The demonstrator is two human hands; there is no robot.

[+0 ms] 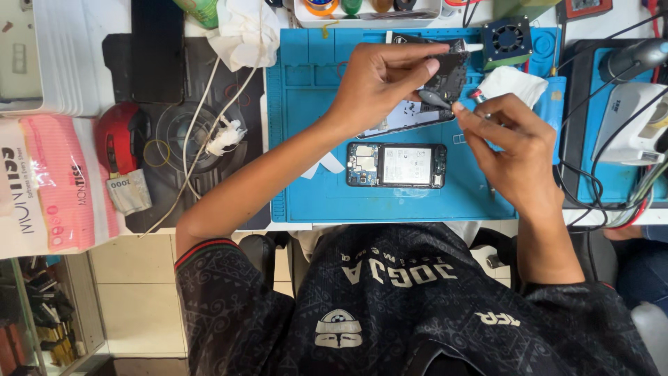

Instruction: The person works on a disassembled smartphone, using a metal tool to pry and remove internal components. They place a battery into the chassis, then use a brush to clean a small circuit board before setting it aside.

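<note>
From the head camera, my left hand [379,76] pinches a dark phone back panel [445,73] at upper centre, fingers clamped on its edge. My right hand [511,143] closes on a thin tool [435,99]; its tip is hard to make out against the panel. An opened phone [396,166] lies at centre on the blue work mat [313,188]. A small fan [506,40] is partly cut off above.

Phone repair bench, small workshop. Blue silicone work mat [313,174] with parts compartments, opened phone [396,166] lying on it, small extraction fan [506,38] at the back. Cables [598,188] and bench gear on the right.
</note>
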